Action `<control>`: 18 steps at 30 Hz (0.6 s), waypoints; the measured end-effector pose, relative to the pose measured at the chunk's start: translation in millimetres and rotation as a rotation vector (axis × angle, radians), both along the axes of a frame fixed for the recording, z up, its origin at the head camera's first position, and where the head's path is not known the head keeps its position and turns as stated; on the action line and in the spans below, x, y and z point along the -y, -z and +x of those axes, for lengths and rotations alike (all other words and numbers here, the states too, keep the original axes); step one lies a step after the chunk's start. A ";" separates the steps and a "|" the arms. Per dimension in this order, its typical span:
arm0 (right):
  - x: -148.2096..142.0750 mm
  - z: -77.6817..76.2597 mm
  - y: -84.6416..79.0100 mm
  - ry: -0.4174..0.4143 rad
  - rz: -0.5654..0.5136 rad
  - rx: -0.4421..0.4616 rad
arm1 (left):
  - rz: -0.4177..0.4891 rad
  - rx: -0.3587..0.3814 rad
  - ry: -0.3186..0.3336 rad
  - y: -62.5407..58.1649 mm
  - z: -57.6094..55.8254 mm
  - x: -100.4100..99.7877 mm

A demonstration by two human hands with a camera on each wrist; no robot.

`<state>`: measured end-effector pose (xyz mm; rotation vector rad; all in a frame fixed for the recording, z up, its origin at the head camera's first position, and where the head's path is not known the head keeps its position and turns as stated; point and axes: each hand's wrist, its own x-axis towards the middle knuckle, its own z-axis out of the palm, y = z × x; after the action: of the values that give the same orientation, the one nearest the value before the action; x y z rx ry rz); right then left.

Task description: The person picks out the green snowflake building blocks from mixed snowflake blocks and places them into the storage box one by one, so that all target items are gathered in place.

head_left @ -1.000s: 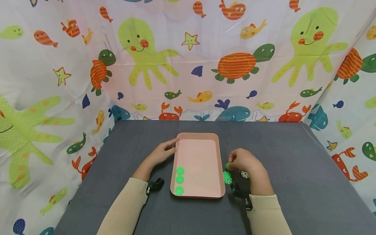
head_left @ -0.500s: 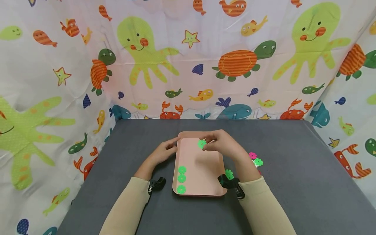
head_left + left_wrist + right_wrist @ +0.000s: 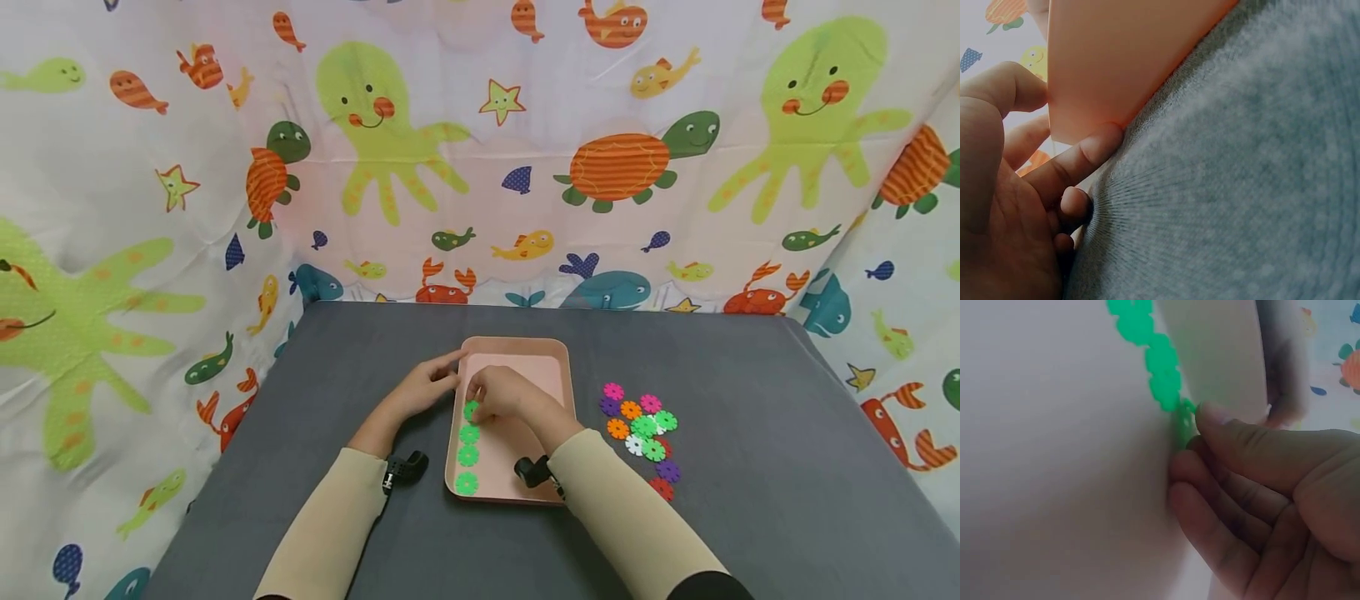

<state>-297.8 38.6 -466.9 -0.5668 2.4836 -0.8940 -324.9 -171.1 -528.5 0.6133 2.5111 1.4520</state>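
Observation:
A pink rectangular tray [image 3: 543, 358] lies on the table. Along its left side runs a column of green flower-shaped discs [image 3: 468, 456]. At the column's far end my right hand [image 3: 513, 398] pinches another green notched disc [image 3: 471, 410] between thumb and fingertips. In the right wrist view this held disc [image 3: 1186, 422] is tipped on edge, close beside the last disc [image 3: 1163, 372] of the column. My left hand [image 3: 415, 393] touches the tray's left edge near the far corner. In the left wrist view its fingers [image 3: 1079, 162] rest against the tray's outer wall [image 3: 1110, 69].
Right of the tray lies a loose heap of discs in green [image 3: 643, 427], pink [image 3: 651, 403], orange [image 3: 618, 428], purple [image 3: 668, 472], white [image 3: 634, 446] and red [image 3: 662, 488]. A patterned curtain [image 3: 480, 167] borders the grey table [image 3: 750, 400] at the back and sides.
My right hand has picked up a green disc from the heap, carried it left over the tray and lowered it to the column's far end. The left hand stays at the tray's edge.

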 end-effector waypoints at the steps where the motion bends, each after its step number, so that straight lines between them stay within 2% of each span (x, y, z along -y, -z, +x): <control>1: 1.0 0.2 2.4 -0.006 0.015 -0.022 | 0.000 0.000 0.003 0.3 -0.3 -0.3; 6: -1.0 3.6 4.3 -0.046 0.107 -0.162 | 0.005 -0.001 -0.005 0.7 -0.5 -0.1; 8: -7.0 7.0 -0.8 -0.038 0.102 -0.178 | 0.005 -0.005 -0.010 1.2 -0.8 -0.2; 13: -41.0 23.5 -26.3 0.040 -0.055 -0.136 | 0.006 0.010 -0.010 3.2 -1.6 -1.2; 15: -60.9 33.0 -35.2 0.101 -0.123 -0.127 | 0.013 0.021 -0.012 3.2 -1.6 -1.5; 18: -93.9 46.9 -39.9 0.203 -0.175 -0.130 | 0.027 0.028 -0.016 2.2 -1.0 -1.6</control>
<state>-250.9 132.5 -427.0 -0.4457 2.6314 -1.1961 -325.9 -169.6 -530.7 0.5745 2.4852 1.4923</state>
